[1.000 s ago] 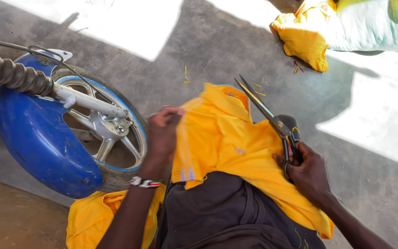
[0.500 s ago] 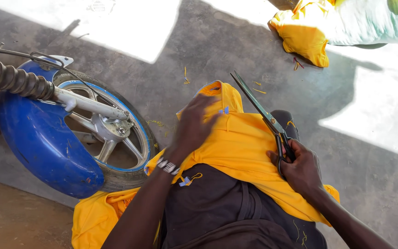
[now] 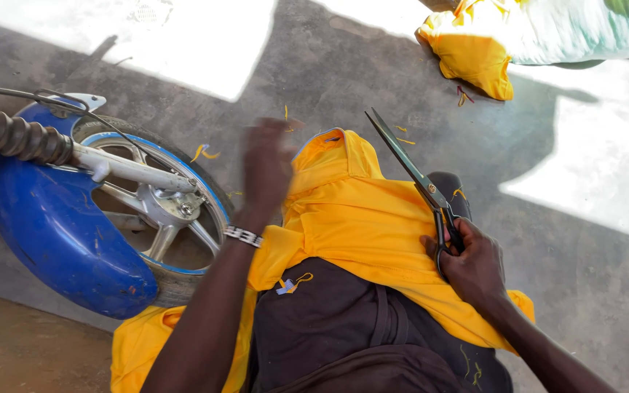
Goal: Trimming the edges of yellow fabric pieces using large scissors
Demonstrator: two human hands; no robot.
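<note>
A yellow garment [image 3: 362, 211] lies draped over my lap and knee, above dark trousers [image 3: 343, 335]. My right hand [image 3: 471, 266] grips the handles of long black scissors [image 3: 413, 175], whose closed blades point up and to the left over the cloth. My left hand [image 3: 267, 164], blurred with motion, hovers with fingers spread just left of the garment's upper edge, holding nothing. A metal bracelet [image 3: 242, 235] circles that wrist.
A motorcycle front wheel [image 3: 158, 211] with a blue mudguard [image 3: 52, 225] and ribbed fork boot [image 3: 16, 137] stands close on my left. More yellow cloth [image 3: 471, 51] and a pale green bundle [image 3: 584, 29] lie at the top right. Yellow thread scraps dot the concrete floor [image 3: 329, 73].
My left hand has lifted off the yellow garment and swung up and left. The scissors and right hand have stayed over the cloth's right side.
</note>
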